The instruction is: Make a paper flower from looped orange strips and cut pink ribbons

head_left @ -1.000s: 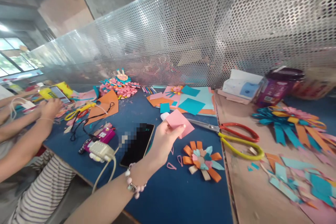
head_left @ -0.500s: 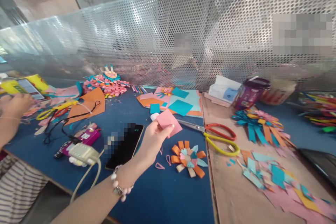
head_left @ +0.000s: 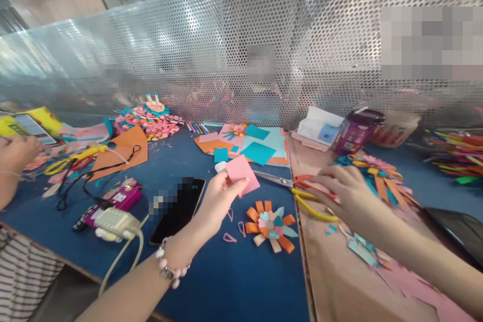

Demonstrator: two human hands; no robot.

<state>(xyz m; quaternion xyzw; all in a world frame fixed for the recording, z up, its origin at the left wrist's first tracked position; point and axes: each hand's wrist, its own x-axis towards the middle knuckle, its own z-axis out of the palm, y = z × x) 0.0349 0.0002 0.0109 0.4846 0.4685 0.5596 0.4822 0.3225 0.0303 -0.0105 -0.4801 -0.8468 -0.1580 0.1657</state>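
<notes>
My left hand [head_left: 220, 196] is closed, pinching a square of pink paper [head_left: 241, 175] above the blue table. On the right, my right hand [head_left: 349, 198] reaches over the handles of a pair of scissors [head_left: 313, 210], its fingers stretched out across the red loop and partly hiding it. The scissors lie flat, one loop red and one yellow, with the blades pointing left behind the pink square. Below the pink square rests an orange, blue and pink paper flower [head_left: 270, 226]. Several small pink paper loops [head_left: 229, 237] lie beside it.
A phone [head_left: 177, 211] and a power adapter with cable [head_left: 118, 222] lie left of my forearm. Blue squares [head_left: 258, 153] rest on stacked paper at the back. A purple cup [head_left: 360, 131] stands behind my right hand. Another person's hand [head_left: 17, 156] is at far left.
My right hand has come in from the right, over the scissors' handles and the paper scraps. My left hand still holds the pink square in nearly the same place.
</notes>
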